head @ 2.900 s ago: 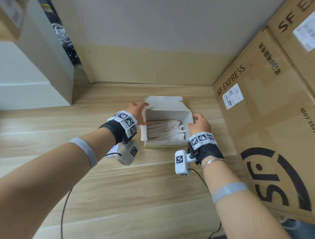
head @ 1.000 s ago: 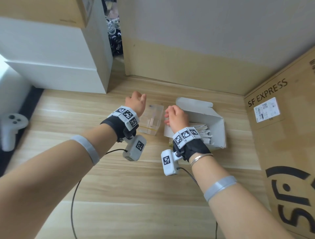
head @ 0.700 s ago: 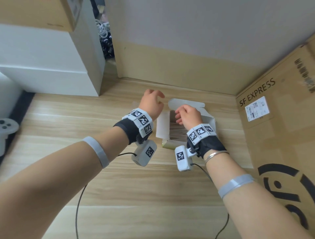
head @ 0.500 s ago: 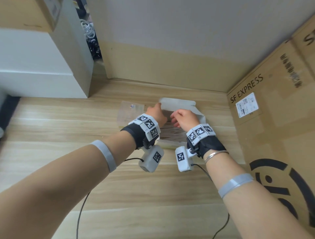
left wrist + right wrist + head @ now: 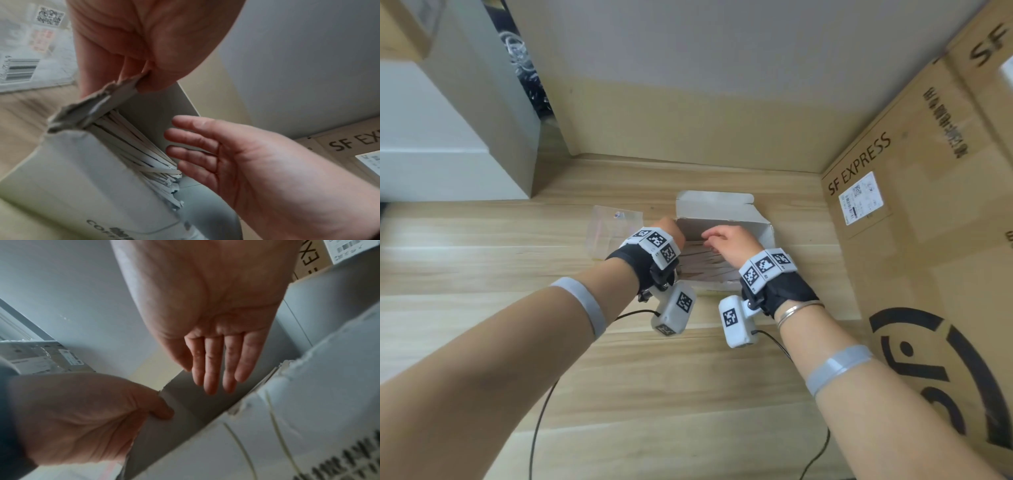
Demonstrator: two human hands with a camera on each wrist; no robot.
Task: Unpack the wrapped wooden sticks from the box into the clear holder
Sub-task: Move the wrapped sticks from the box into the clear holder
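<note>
A white cardboard box (image 5: 726,214) lies open on the wooden floor with its lid flap folded back. Paper-wrapped wooden sticks (image 5: 135,146) fill it in a loose pile. My left hand (image 5: 671,236) pinches the torn left wall of the box (image 5: 107,97) between thumb and fingers (image 5: 162,412). My right hand (image 5: 717,236) hovers over the opening with straight fingers (image 5: 213,369), holding nothing, close above the sticks (image 5: 705,265). The clear holder (image 5: 613,229) stands just left of the box, beyond my left wrist.
Large SF Express cartons (image 5: 928,240) stand close on the right. A white cabinet (image 5: 448,144) is at the back left and a wall (image 5: 688,102) runs behind the box. Wrist-camera cables (image 5: 541,411) trail over the floor planks in front.
My left hand left the clear holder and took hold of the box's left wall. My right hand moved over the opening and stretched its fingers toward the sticks.
</note>
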